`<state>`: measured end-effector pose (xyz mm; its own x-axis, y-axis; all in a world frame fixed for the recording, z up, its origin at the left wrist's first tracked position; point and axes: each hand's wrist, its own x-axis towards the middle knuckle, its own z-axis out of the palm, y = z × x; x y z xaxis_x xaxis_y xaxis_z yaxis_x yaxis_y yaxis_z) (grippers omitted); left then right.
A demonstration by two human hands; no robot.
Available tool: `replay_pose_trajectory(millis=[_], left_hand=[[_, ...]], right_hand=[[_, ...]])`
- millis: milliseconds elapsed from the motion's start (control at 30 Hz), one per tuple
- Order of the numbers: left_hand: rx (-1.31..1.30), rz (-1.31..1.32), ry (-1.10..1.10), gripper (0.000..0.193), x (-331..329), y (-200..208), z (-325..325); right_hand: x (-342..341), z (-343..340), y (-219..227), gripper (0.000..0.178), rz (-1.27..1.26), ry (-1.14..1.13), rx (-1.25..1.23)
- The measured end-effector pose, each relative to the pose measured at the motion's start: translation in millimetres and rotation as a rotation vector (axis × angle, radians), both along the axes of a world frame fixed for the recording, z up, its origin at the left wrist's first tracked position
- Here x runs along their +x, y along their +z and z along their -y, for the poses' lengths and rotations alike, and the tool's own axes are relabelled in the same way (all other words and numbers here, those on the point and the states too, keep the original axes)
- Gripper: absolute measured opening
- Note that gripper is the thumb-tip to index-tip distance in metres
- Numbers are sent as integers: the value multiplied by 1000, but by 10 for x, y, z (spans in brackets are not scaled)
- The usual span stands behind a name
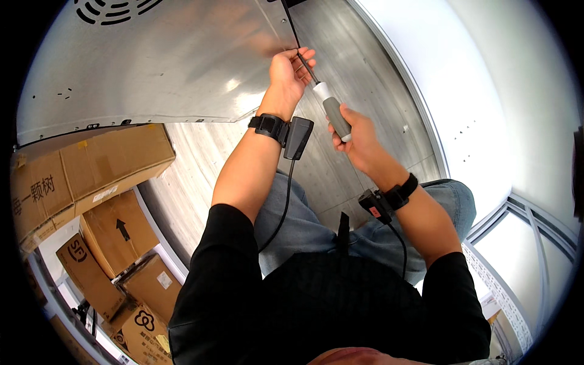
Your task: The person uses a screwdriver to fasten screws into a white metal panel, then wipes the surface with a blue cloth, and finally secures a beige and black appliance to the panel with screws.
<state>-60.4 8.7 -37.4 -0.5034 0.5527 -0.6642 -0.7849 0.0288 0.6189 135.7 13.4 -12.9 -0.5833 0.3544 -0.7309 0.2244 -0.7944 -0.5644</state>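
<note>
A screwdriver (336, 114) with a grey and white handle and a long dark shaft slants up and left. My right hand (360, 137) wraps round its handle. Farther up, my left hand (289, 74) has its fingers curled at the shaft, close to the edge of a large metal panel (182, 67). The shaft's tip lies by the left fingertips, and I cannot make out what it touches. A dark narrow strip (291, 21) runs along the panel's right edge above my left hand.
Cardboard boxes (115, 164) stand at the left, several of them on a shelf. A white wall or panel (450, 91) rises on the right. Wood-look floor (371, 67) shows between. Cabled black devices (298, 139) are strapped to both wrists.
</note>
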Motion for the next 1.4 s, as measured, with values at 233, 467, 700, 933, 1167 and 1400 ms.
replay_pose_trajectory(millis=[233, 467, 700, 933, 1167, 1400], left_hand=[[-2, 1, 13, 25, -5, -15, -9], [4, 1, -15, 25, -30, -34, -23], [7, -6, 10, 27, 17, -11, 17], [3, -32, -35, 29, 138, -22, 39], [54, -124, -466, 31, 632, 278, -154], [-82, -379, -851, 30, 1415, 29, -740]], right_hand=[[-15, 44, 107, 38, 21, 22, 126], [5, 86, 170, 42, 1, -43, 11], [197, 49, 237, 42, 6, -75, -67], [409, -297, 543, 38, 27, -75, 82], [1173, -1412, 1594, 31, 67, -63, 393], [2891, -1949, 1669, 30, 16, -267, 652]])
